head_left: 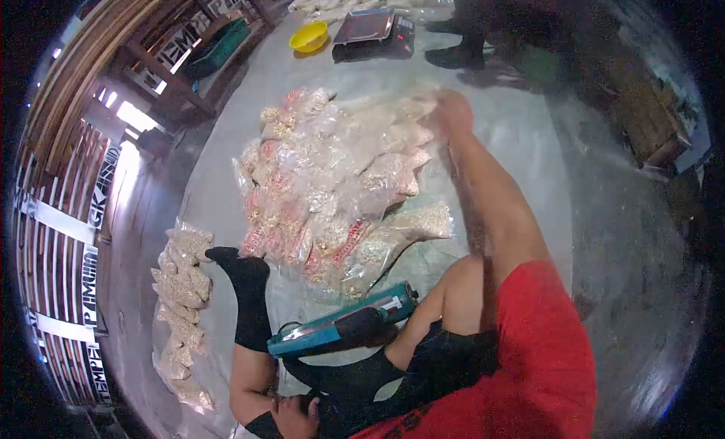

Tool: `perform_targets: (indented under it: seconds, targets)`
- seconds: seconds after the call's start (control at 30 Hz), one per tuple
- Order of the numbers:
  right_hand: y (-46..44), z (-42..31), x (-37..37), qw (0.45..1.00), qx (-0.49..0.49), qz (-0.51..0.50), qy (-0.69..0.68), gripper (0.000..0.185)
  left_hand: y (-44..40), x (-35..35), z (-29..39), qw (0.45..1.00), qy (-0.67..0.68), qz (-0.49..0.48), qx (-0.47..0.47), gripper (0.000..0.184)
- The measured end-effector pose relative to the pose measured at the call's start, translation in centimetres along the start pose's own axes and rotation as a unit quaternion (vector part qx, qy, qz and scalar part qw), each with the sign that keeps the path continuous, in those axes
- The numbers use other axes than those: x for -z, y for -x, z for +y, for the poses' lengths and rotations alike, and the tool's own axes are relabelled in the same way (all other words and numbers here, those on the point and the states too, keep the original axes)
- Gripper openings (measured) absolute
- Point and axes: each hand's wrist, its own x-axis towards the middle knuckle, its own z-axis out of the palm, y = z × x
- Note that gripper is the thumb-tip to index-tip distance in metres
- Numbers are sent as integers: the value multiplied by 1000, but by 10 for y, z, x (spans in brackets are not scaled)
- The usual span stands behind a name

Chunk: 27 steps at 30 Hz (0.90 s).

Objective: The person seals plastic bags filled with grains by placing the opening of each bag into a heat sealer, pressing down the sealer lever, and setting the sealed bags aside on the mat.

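My right arm stretches far forward, and my right hand [455,110] is at the far right edge of a heap of clear plastic bags [325,182]. The bags are filled with pale pieces, and some carry red print. Blur hides the fingers, so I cannot tell whether they grip a bag. My left hand [294,418] rests by my folded leg near the bottom of the view, its fingers loosely apart and holding nothing. Between my legs lies a teal, long-bodied device resembling a bag sealer [343,322]. One filled bag [400,239] lies just beyond it.
A row of filled bags [181,288] runs along the left side of the grey sheet [513,174]. Farther off are a yellow bowl [309,38], a weighing scale [370,31] and more bags. Another person's dark-clad feet [457,55] are beside the scale. A wooden box [646,125] stands right.
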Motion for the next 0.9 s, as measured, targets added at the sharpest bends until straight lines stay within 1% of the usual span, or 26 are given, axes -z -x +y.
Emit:
perform_targets:
  seconds: [0.07,0.1,0.17,0.2,0.23,0.27,0.3,0.33,0.37,0.4,0.43,0.47,0.5,0.53,0.57,0.6,0.67,0.7,0.77,0.8,0.87,0.9]
  targets:
    - [-5,2,14,989,13,134,-59,22,-11,14,12,987,93,-93,94,34]
    - [-6,-10,32,989,19,137,-59,22,-12,15,16,987,98,-87,95,34]
    - [10,-49,97,963,78,209,-150,19,-12,14,23,992,117,38,-7,27]
    - [23,-65,122,957,116,213,-158,16,-13,12,28,991,123,42,-8,27]
    - [41,-85,149,951,153,216,-163,15,-17,11,35,987,132,87,-37,26]
    - [65,-108,176,943,170,215,-189,10,-21,11,43,979,141,133,-66,26]
    - [94,-134,198,934,187,213,-216,8,-27,20,58,972,180,118,-95,25]
    - [126,-152,212,937,146,181,-263,7,-32,31,74,963,217,102,-124,27]
    - [162,-177,219,909,70,164,-376,10,-36,35,91,950,256,108,-146,33]
    - [200,-209,246,910,26,112,-399,13,-41,36,109,933,293,116,-173,40]
    - [240,-223,244,890,-56,85,-444,19,-46,39,129,921,334,116,-166,48]
    - [275,-232,251,883,-6,44,-467,18,-44,40,142,907,373,113,-157,56]
    - [310,-241,259,870,43,-1,-492,18,-38,37,144,904,377,117,-163,56]
    - [345,-250,266,851,88,-49,-515,19,-33,34,144,894,416,54,-158,62]
    - [371,-254,266,861,93,-109,-489,14,-27,29,143,879,452,-11,-151,68]
    - [398,-256,263,866,96,-170,-460,10,-18,19,133,877,455,-6,-152,68]
    - [440,-255,262,894,76,-294,-329,16,2,-3,103,875,459,-75,-131,53]
    - [447,-258,266,895,78,-291,-330,16,9,-1,95,876,458,-73,-133,53]
    - [461,-266,277,824,65,-385,-412,19,30,4,81,829,555,58,-46,31]
    - [462,-268,278,823,65,-387,-411,19,36,14,78,828,555,58,-44,31]
    - [455,-272,276,818,62,-395,-413,20,38,39,81,822,544,148,75,20]
    - [451,-274,276,813,23,-413,-411,20,38,43,83,802,557,204,72,17]
